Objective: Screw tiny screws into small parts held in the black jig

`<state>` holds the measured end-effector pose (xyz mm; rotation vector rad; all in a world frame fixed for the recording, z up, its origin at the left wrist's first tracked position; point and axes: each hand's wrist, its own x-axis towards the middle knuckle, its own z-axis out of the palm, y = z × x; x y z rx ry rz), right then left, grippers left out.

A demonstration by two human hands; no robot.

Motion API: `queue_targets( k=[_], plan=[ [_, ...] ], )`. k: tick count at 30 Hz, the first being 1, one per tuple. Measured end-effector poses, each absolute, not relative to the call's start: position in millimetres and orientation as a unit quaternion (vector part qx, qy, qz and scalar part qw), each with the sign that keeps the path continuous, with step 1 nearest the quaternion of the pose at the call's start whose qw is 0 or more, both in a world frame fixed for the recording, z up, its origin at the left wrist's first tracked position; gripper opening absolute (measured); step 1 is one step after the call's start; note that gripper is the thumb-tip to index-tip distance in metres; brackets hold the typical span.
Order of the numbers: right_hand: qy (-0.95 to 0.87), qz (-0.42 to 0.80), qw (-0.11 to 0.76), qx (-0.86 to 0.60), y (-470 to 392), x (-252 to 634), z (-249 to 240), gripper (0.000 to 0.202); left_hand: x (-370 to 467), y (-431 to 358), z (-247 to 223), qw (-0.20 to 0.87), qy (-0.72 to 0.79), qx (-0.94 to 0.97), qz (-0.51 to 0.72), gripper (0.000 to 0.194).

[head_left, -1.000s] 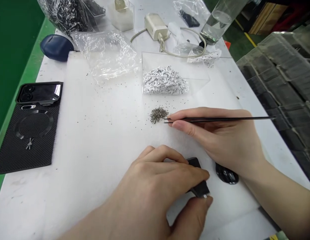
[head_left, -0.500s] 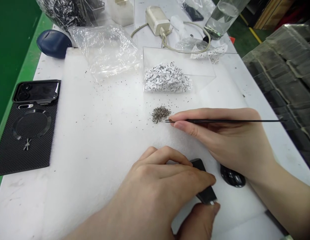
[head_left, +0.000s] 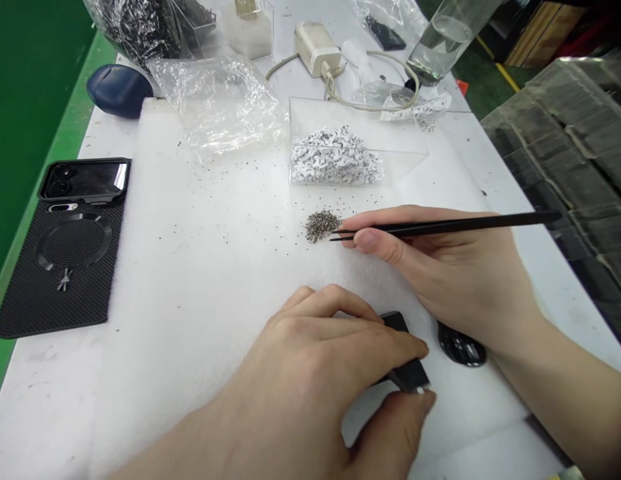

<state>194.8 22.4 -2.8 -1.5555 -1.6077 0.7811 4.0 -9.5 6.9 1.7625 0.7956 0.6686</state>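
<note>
My right hand (head_left: pixel 455 267) grips black tweezers (head_left: pixel 455 225) between thumb and fingers. Their two thin tips, slightly apart, reach the right edge of a heap of tiny metallic pieces (head_left: pixel 322 225) on the white foam sheet (head_left: pixel 200 267). Whether anything sits between the tips is too small to tell. Nearer to me, my left hand (head_left: pixel 310 360) is closed around a small black block (head_left: pixel 410 375). A tiny whitish part (head_left: pixel 421 390) shows at the block's near end, beside my thumb tip. My fingers cover much of the block.
Behind the heap lies a clear tray (head_left: pixel 357 175) of small white-and-grey pieces. A glossy black object (head_left: pixel 463 345) rests under my right wrist. At left is a phone in a black case (head_left: pixel 77 253); a charger (head_left: pixel 317 48), plastic bag (head_left: pixel 225 107) and liquid-filled container (head_left: pixel 443 40) stand farther back.
The tweezers have rolled, so their broad side and separated tips now show. My right hand has risen slightly beside the heap. My left hand keeps its hold on the block; the view has shifted slightly.
</note>
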Motion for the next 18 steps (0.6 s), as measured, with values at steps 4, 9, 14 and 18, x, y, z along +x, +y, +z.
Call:
queue_targets(
  k=[4,9,14,18],
  plan=[
    [-0.636,0.302,0.368,-0.607,22.7,194.4,-2.9,0.011,5.0,-10.8,7.2,0.508,0.319,0.741,0.302,0.022],
    [-0.634,0.3,0.372,-0.608,22.1,193.7,-1.7,0.008,5.7,-9.1,4.1,0.512,0.321,0.739,0.297,0.02],
    [-0.629,0.312,0.377,-0.604,21.5,194.4,-0.3,0.007,5.0,-7.9,0.3,0.506,0.31,0.743,0.311,0.02],
    [-0.625,0.321,0.379,-0.601,21.7,194.5,-0.7,0.007,4.6,-8.9,2.7,0.52,0.314,0.736,0.299,0.022]
  ],
)
